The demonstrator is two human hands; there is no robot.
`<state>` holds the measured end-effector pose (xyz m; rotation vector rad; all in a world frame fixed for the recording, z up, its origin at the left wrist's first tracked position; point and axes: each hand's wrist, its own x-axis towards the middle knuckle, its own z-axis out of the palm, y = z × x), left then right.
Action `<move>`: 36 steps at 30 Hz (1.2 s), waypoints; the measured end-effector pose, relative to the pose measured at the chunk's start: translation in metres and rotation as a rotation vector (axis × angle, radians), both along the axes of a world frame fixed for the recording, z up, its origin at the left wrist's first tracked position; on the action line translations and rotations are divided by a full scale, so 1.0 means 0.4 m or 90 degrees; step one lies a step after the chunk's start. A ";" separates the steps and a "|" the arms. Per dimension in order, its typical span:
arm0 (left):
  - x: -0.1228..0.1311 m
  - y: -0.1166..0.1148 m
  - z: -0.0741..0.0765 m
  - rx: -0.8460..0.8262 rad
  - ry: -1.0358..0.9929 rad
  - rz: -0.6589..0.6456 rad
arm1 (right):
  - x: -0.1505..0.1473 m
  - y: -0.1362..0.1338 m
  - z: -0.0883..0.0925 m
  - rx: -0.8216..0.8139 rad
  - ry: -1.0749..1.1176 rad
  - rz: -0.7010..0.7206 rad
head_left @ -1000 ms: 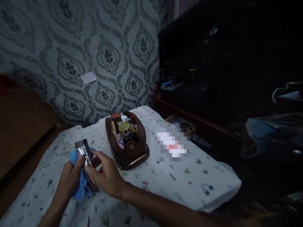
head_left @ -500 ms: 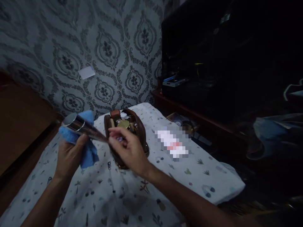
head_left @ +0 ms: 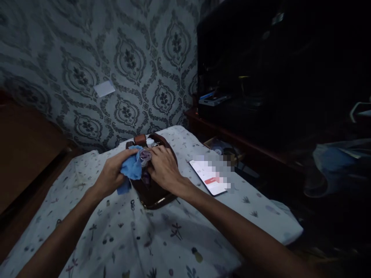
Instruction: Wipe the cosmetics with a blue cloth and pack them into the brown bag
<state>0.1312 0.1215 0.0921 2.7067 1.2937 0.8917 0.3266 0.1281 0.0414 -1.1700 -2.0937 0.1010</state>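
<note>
My left hand (head_left: 111, 172) is closed on a bunched blue cloth (head_left: 131, 164) at the left side of the open brown bag (head_left: 156, 197). Beside the cloth, between my hands, is a round, glassy, purplish thing (head_left: 145, 155) seen end-on; I cannot tell its kind. My right hand (head_left: 165, 166) lies over the bag's opening with its fingers curled down, and what they grip is hidden. A white-capped container (head_left: 150, 142) shows inside the bag, past my fingers.
The bag stands on a white patterned cloth cover (head_left: 121, 239). To its right lies a lit phone (head_left: 213, 179), partly blurred out. Patterned wallpaper (head_left: 130, 58) rises behind, with a dark screen (head_left: 261, 58) to the right and a brown panel (head_left: 26, 150) at the left.
My left hand has moved right to the bag with the cloth. The shiny silver cylinder it held is no longer plainly visible. My right hand has shifted slightly right and up.
</note>
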 end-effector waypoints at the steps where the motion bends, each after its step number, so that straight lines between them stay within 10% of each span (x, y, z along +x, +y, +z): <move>1: -0.004 -0.001 -0.011 0.001 0.005 0.006 | -0.001 -0.001 -0.002 0.006 0.001 0.003; 17: -0.024 0.000 -0.038 -0.020 -0.039 -0.006 | 0.037 -0.024 0.019 -0.077 0.121 0.135; 30: -0.013 0.008 -0.002 -0.059 -0.164 0.086 | 0.103 -0.057 0.036 -0.054 0.621 0.103; 36: 0.021 0.091 0.051 -0.148 0.112 -0.006 | 0.150 -0.096 0.034 0.021 0.755 0.049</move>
